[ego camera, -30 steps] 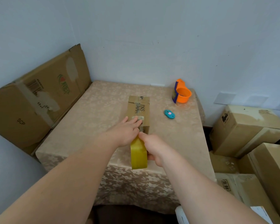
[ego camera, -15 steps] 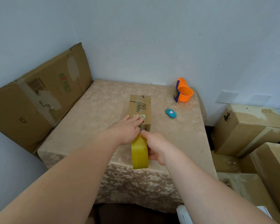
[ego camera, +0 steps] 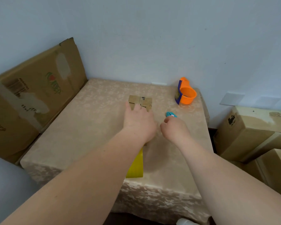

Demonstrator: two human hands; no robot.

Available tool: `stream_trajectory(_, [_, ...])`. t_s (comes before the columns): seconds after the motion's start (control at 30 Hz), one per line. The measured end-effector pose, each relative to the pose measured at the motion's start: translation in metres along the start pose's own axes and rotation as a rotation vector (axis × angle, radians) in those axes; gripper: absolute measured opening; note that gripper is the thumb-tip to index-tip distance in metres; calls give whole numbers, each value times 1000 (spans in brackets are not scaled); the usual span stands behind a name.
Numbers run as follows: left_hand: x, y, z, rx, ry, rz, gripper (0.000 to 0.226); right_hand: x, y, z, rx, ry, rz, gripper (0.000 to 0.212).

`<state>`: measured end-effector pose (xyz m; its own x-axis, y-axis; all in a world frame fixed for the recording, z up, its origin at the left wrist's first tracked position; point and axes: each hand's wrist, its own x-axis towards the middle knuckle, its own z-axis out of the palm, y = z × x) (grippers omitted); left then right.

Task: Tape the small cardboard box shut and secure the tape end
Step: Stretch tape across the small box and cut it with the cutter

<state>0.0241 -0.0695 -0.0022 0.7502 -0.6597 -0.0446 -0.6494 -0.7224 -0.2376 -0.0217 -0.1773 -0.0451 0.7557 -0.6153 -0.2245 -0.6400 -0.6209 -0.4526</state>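
Note:
The small cardboard box point(ego camera: 140, 100) lies mid-table, and only its far end shows. My left hand point(ego camera: 139, 122) lies flat over the rest of the box, with the fingers spread and the thumb on its left edge. The yellow tape roll point(ego camera: 136, 166) stands alone on the cloth near the table's front edge, partly hidden by my left forearm. My right hand point(ego camera: 174, 128) is to the right of the box. Its curled thumb and fingers pinch the near end of the small teal cutter point(ego camera: 169, 114), which lies on the table.
An orange tape dispenser point(ego camera: 186, 95) stands at the back right corner of the table point(ego camera: 91, 120). A flattened cardboard carton point(ego camera: 32, 98) leans against the wall on the left. Several cartons point(ego camera: 250, 132) are stacked on the floor to the right.
My right hand let go of the yellow tape roll and moved right and forward to the teal cutter. My left hand slid further over the box. The roll now stands on the table.

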Motion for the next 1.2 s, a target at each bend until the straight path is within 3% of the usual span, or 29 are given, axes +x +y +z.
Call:
stream_trajectory(0.17, [8,11,19,-99,36,-38,66,31,9,5,-142,10,-40,42])
stream_trajectory(0.33, [11,10,25,-163,-7,-57,73,50,23,14,-230,-111,-16,58])
stream_trajectory(0.4, [11,9,28,-182,-20,-60,75,53,29,20,-257,-115,-25,57])
stream_trajectory(0.57, [12,10,30,-197,-40,-50,78,44,30,26,-225,88,-157,35])
stream_trajectory(0.73, [8,6,31,-261,-70,-44,79,25,28,29,-77,38,-194,25])
stream_trajectory(0.93, [3,3,24,-408,-40,-67,75,4,31,15,106,57,-211,32])
stream_trajectory(1.07, [-9,-1,15,-476,94,-212,55,-4,25,-3,299,143,-179,35])
stream_trajectory(1.2, [-31,-6,12,-541,-32,-340,55,-13,13,-11,430,163,-160,41])
